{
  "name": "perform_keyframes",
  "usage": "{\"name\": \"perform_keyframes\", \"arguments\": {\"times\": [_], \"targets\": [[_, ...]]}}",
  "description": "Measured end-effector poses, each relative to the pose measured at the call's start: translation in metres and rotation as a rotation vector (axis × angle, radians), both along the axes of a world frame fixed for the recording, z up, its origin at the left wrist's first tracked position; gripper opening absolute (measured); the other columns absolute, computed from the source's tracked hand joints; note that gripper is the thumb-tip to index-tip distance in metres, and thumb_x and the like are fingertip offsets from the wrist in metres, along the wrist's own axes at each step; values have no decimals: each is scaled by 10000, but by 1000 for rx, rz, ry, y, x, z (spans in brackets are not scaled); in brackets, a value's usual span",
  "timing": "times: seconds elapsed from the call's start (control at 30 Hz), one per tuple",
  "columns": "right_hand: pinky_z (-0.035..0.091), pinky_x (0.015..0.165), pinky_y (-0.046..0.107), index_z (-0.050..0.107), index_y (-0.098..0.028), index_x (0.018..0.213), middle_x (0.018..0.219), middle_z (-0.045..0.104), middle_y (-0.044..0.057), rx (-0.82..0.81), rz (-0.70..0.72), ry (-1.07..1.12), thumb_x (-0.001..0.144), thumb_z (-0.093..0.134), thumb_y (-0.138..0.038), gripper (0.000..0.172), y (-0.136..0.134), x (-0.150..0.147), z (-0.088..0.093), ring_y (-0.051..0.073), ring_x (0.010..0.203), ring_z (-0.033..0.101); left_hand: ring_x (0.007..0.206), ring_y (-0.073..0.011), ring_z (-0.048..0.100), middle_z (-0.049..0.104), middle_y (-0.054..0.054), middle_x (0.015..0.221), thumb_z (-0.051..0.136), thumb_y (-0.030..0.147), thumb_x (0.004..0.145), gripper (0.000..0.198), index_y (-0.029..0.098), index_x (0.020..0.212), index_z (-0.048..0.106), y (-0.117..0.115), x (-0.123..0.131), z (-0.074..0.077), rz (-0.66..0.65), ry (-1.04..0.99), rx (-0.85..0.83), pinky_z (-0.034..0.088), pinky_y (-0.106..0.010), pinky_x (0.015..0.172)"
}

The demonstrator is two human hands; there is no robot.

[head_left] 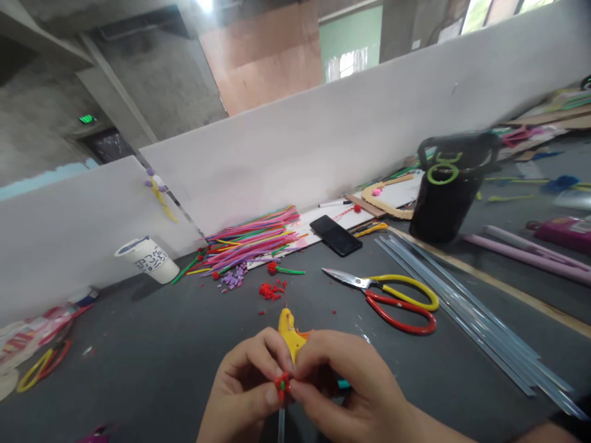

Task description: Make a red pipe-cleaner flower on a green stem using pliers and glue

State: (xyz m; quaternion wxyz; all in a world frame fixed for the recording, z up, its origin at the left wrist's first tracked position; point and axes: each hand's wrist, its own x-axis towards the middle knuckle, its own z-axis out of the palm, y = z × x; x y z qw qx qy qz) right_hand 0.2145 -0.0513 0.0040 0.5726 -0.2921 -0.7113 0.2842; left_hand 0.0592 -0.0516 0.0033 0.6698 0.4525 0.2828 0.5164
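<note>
A small red flower (283, 383) with a green centre, seemingly made of fuzzy pipe-cleaner pieces, sits between my fingertips at the bottom middle. My left hand (247, 384) pinches its left side between thumb and finger. From the right, my right hand (348, 381) closes thumb and forefinger on its other edge; the exact hold is partly hidden. Behind my hands lies a yellow glue gun (290, 335), mostly covered by them, and a clear glue stick (281, 424) shows below the flower. Beyond the nozzle is a pile of cut red pieces (271, 290).
Scissors (388, 292) with red and yellow handles lie right of the pile. Clear glue sticks (471, 307) stretch along the right. Farther back are pipe cleaners (258, 240), a phone (336, 235), a black jug (443, 203) and a white cup (150, 258).
</note>
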Motion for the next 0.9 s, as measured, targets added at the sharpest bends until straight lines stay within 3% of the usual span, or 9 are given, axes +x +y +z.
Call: {"name": "perform_keyframes", "arguments": {"times": [0.37, 0.53, 0.67, 0.8, 0.9], "targets": [[366, 469, 164, 533, -191, 682, 568, 590, -37, 90, -46, -34, 776, 540, -134, 110, 1, -1, -2, 62, 478, 478, 639, -125, 543, 583, 3, 704, 814, 235, 609, 96, 214, 625, 722, -2, 3, 3, 43, 11, -28, 420, -254, 614], [378, 463, 146, 557, -177, 696, 571, 582, -35, 87, -59, -18, 723, 550, -103, 79, 0, 2, 2, 58, 473, 469, 647, -130, 554, 602, -6, 712, 822, 236, 596, 115, 202, 614, 714, -1, 1, 4, 75, 27, -25, 440, -255, 628], [412, 458, 151, 598, -159, 781, 582, 580, -16, -7, -46, 1, 710, 492, -106, 139, 2, 8, 6, 75, 474, 496, 634, -117, 548, 607, -7, 715, 799, 222, 641, 86, 203, 629, 716, 2, 0, 9, 198, 164, 97, 441, -221, 606], [374, 418, 150, 611, -171, 740, 527, 521, -41, -143, -42, -1, 728, 515, -142, 102, 6, 9, 9, 73, 443, 462, 689, -149, 566, 610, -28, 718, 777, 207, 666, 67, 195, 634, 718, 3, 0, 8, 351, 295, 236, 462, -238, 644], [348, 400, 147, 615, -174, 704, 499, 475, -54, -265, 10, 3, 713, 522, -157, 95, 7, 8, 11, 70, 435, 429, 697, -166, 575, 618, -39, 725, 758, 182, 679, 40, 196, 661, 725, 4, -2, 5, 354, 364, 326, 470, -249, 632]]}}
